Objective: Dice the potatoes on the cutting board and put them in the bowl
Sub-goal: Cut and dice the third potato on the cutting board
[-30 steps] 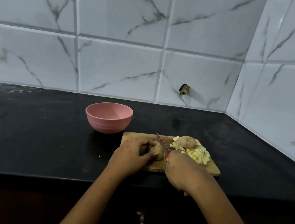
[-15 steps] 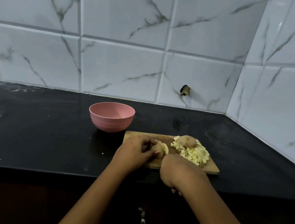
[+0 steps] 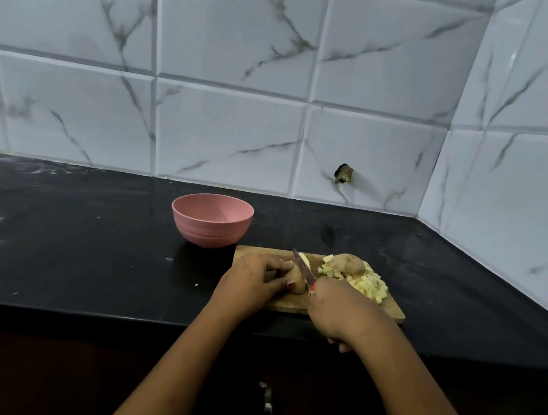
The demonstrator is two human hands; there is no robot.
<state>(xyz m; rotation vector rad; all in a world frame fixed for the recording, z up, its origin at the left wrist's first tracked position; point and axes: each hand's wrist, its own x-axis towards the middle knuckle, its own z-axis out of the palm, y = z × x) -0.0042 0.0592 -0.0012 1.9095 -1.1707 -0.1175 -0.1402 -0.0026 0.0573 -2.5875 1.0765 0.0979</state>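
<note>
My left hand [image 3: 253, 280] rests on the left part of a wooden cutting board [image 3: 395, 311], its fingers [image 3: 284, 266] curled down over a brown-skinned potato [image 3: 297, 281] and pinning it to the wood. My fingers cover most of this potato, so I cannot tell which way its long axis runs.

My right hand [image 3: 339, 310] is closed round the red handle of a knife [image 3: 303, 268]. The blade slants away from me and a little to the left, tip at the far end, lying against the right side of the held potato.

At the far right of the board lies a whole potato [image 3: 346, 264], its long axis running left to right. It rests on a heap of pale diced potato [image 3: 369, 284] that spreads toward the board's right edge.

The board lies lengthwise, left to right, on a black desk [image 3: 88, 246]. A pink bowl [image 3: 211, 232] stands upright just beyond the board's far left corner. White marbled wall tiles [image 3: 226, 132] rise behind the desk.
</note>
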